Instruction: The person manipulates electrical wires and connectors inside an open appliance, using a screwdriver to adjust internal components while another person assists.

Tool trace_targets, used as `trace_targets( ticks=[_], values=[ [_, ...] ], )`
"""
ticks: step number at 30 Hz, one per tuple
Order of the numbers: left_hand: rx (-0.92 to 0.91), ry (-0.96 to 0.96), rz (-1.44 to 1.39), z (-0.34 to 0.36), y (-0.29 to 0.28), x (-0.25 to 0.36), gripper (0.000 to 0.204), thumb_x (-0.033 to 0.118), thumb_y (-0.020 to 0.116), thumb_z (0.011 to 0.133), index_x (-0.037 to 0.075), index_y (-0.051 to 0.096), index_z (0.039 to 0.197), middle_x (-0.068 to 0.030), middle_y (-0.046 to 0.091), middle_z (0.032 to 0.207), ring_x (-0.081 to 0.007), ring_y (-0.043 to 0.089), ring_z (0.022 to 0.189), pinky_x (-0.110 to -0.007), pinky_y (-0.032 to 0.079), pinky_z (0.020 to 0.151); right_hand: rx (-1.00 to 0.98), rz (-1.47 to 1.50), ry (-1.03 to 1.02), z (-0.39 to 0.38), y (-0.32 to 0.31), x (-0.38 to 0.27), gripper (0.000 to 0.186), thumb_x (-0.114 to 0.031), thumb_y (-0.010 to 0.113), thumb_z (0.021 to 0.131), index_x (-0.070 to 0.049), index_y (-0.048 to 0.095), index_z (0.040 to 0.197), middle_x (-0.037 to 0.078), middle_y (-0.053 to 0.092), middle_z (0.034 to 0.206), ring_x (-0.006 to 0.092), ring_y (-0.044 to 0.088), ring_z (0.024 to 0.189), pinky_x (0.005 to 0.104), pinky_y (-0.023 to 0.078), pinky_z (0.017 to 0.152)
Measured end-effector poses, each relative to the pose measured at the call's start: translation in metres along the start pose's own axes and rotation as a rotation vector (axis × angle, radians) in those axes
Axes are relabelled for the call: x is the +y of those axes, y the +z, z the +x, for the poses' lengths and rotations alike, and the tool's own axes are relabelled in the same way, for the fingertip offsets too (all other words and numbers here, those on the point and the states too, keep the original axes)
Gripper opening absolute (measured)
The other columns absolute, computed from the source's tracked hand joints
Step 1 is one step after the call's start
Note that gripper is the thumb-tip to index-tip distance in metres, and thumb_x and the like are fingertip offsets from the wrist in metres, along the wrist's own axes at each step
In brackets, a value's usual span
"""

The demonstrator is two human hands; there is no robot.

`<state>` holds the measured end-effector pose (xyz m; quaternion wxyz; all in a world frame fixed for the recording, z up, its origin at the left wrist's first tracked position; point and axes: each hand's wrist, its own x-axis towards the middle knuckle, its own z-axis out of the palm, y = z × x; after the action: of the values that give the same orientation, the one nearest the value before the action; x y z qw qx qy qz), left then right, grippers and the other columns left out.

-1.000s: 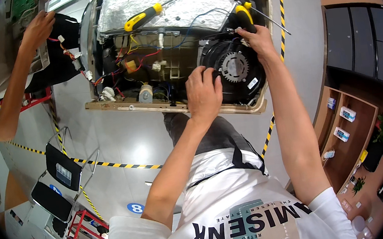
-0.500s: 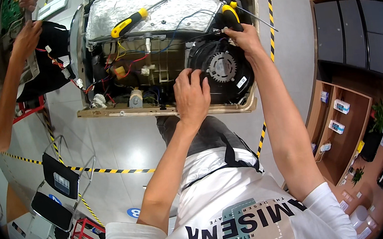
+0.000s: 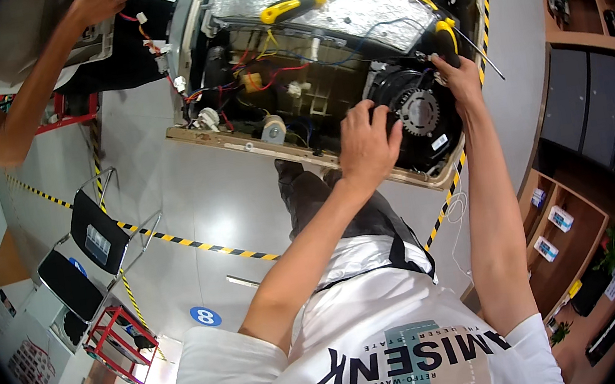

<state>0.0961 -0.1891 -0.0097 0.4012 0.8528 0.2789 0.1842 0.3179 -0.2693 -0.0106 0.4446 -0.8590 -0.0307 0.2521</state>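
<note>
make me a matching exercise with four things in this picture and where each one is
1. black round fan housing with silver toothed hub
2. crinkled silver foil sheet
3. black-seated, metal-framed chair
4. person's bare left hand

A. standing on the grey floor
B. at the fan housing's left side
C. beneath a yellow-and-black screwdriver
D. inside the near right corner of the opened, beige-framed machine

Pairs: 1-D, 2-C, 3-A, 4-B

Workshop, from where I stand: opened-up appliance (image 3: pixel 255 149) top centre, wiring (image 3: pixel 285 70) exposed, yellow-black screwdriver (image 3: pixel 292 7) lying on it, hazard tape (image 3: pixel 210 245) on floor (image 3: pixel 238 193), grey cabinets (image 3: pixel 581 90) far right.
</note>
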Motion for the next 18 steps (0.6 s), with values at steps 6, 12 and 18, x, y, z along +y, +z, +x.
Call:
trace_targets(
  ticks=[6, 12, 18],
  values=[
    [0.012, 0.002, -0.018, -0.0001, -0.0002, -0.0010, 0.032, 0.023, 0.064, 0.087, -0.001, 0.060, 0.107, -0.0196, 0.051, 0.113, -0.0375, 0.050, 0.105, -0.045, 0.041, 0.089, 0.132, -0.208, -0.049, -0.0071, 0.0075, 0.0010, 0.033, -0.030, 0.076, 0.080, 0.002, 0.071, 0.086, 0.000, 0.058, 0.062, 0.0098, 0.051, 0.055, 0.0295, 0.040, 0.053],
    [0.018, -0.002, -0.028, -0.0012, 0.0004, -0.0023, 0.030, 0.021, 0.064, 0.087, -0.001, 0.059, 0.107, -0.0199, 0.051, 0.113, -0.0375, 0.051, 0.105, -0.045, 0.041, 0.089, 0.094, -0.109, -0.045, -0.0062, 0.0088, 0.0015, 0.027, -0.024, 0.077, 0.081, 0.000, 0.070, 0.087, 0.000, 0.060, 0.067, 0.0084, 0.051, 0.058, 0.0266, 0.039, 0.055],
    [0.003, -0.003, 0.015, 0.0018, 0.0002, -0.0025, 0.027, 0.019, 0.064, 0.086, 0.003, 0.059, 0.108, -0.0186, 0.052, 0.114, -0.0369, 0.051, 0.105, -0.045, 0.042, 0.088, -0.015, 0.115, 0.004, -0.0020, 0.0043, -0.0039, 0.019, -0.014, 0.076, 0.081, -0.001, 0.070, 0.093, -0.001, 0.065, 0.078, 0.0070, 0.056, 0.066, 0.0245, 0.043, 0.060]
  ],
)
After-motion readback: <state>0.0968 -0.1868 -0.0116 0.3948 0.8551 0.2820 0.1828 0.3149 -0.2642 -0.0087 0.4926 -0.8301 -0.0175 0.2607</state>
